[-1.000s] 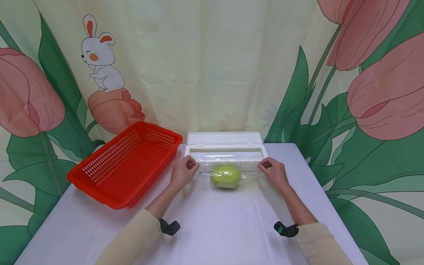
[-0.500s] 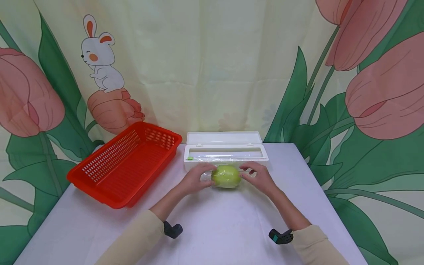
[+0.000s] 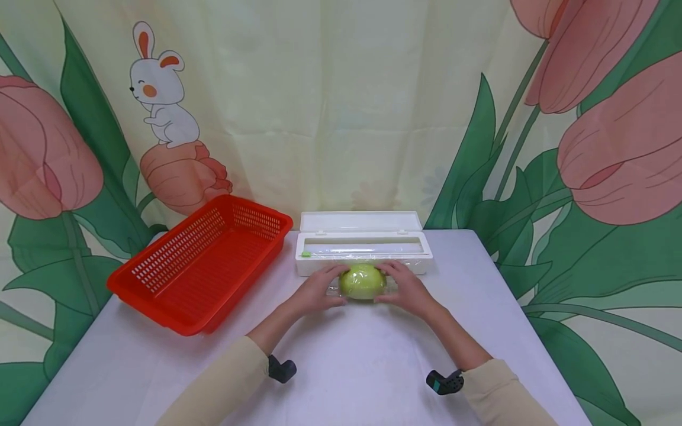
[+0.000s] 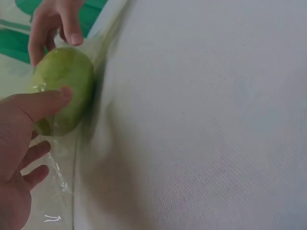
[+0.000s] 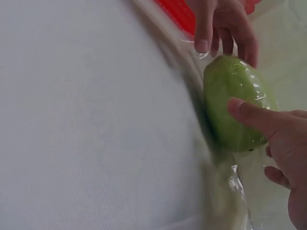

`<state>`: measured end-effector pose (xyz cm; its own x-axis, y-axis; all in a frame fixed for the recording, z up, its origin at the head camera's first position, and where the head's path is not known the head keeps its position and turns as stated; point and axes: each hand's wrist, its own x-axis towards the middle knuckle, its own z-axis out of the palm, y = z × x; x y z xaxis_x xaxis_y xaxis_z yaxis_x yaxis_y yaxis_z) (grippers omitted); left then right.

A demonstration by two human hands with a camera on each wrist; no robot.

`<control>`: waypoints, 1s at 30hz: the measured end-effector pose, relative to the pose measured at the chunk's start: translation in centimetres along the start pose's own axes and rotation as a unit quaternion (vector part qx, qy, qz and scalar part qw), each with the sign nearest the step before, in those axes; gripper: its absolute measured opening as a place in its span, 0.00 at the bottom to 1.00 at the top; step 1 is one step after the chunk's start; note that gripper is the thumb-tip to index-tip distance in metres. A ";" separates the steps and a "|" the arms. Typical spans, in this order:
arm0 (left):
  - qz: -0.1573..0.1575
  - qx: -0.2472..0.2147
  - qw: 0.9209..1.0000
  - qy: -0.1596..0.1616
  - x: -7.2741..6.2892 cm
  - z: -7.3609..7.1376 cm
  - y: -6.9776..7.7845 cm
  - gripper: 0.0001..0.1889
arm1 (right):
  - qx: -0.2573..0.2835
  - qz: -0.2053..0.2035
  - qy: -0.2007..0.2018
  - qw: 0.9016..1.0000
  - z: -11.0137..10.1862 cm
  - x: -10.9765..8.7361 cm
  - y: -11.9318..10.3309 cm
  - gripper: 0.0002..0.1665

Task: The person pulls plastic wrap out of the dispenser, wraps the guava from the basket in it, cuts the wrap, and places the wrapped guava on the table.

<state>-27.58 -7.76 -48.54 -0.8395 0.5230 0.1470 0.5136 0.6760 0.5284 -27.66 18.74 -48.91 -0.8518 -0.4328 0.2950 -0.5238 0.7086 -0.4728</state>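
Note:
An oval green fruit [image 3: 362,283] lies on the table just in front of a long white cling film dispenser [image 3: 314,267], whose lid [image 3: 359,222] stands raised. Clear cling film [image 4: 53,201] covers the fruit, with shiny creases, and runs out past both its ends. My left hand [image 3: 318,291] holds the fruit's left end, thumb at the near side and fingers behind. From the right end my right hand [image 3: 407,291] holds it the same way. Both wrist views show a thumb across the fruit's face; the far fingertips are partly hidden behind it.
A red slotted plastic basket [image 3: 247,281] stands at the left, angled, with nothing inside. A green cutter slider [image 3: 306,254] sits at the left of the dispenser's edge. The white-covered table [image 3: 357,367] ends at a printed curtain [image 3: 367,118].
Both hands have let go of the film's corners beside the dispenser and moved inward and nearer to the fruit's two ends, where they now hold it. The fruit has hardly moved.

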 end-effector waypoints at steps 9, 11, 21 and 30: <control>-0.027 0.034 0.999 -0.013 0.3 0.8 0.0 0.49 | -0.130 0.003 -0.003 0.992 0.4 0.4 -0.4 0.54; -0.036 0.045 0.998 -0.011 0.5 1.1 0.1 0.50 | -0.141 0.001 0.000 0.990 0.5 0.5 -0.5 0.55; -0.053 0.072 0.996 -0.006 0.8 1.6 0.4 0.42 | -0.119 -0.001 -0.017 0.993 0.4 1.2 -1.0 0.51; -0.039 0.041 0.997 -0.043 0.5 0.9 0.5 0.40 | -0.058 0.031 -0.045 0.997 -0.2 0.4 -1.1 0.50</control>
<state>-27.63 -6.68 -48.95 -0.8607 0.5080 0.0336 0.4634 0.7544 0.4648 -27.45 17.86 -48.08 -0.8819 -0.4314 0.1899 -0.4711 0.7929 -0.3865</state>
